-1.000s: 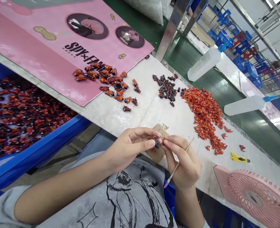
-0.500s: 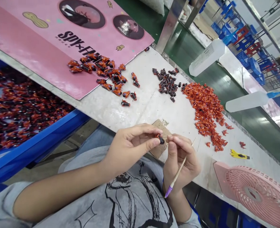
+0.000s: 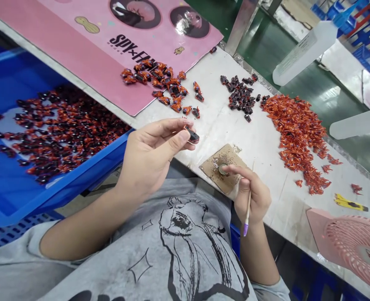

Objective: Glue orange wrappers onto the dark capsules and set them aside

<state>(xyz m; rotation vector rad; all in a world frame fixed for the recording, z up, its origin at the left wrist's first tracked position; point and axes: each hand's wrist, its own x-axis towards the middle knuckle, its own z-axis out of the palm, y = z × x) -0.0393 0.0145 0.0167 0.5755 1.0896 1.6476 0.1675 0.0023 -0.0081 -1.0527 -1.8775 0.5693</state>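
Factory-type workshop. Signs: white workbench point(image 3: 260, 133) alongside a long green surface point(image 3: 262, 50); heaps of near-identical orange pieces point(image 3: 298, 129) and dark pieces point(image 3: 240, 94); blue bin point(image 3: 93, 162) holding scores of small parts point(image 3: 68, 129); spouted plastic bottle point(image 3: 304, 52) beyond the bench; blue crates point(image 3: 365, 56) massed in background.

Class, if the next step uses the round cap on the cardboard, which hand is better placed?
Probably the right hand: its fingers reach the round cap and also hold a stick. The left hand, away from the cardboard, grips a dark piece.
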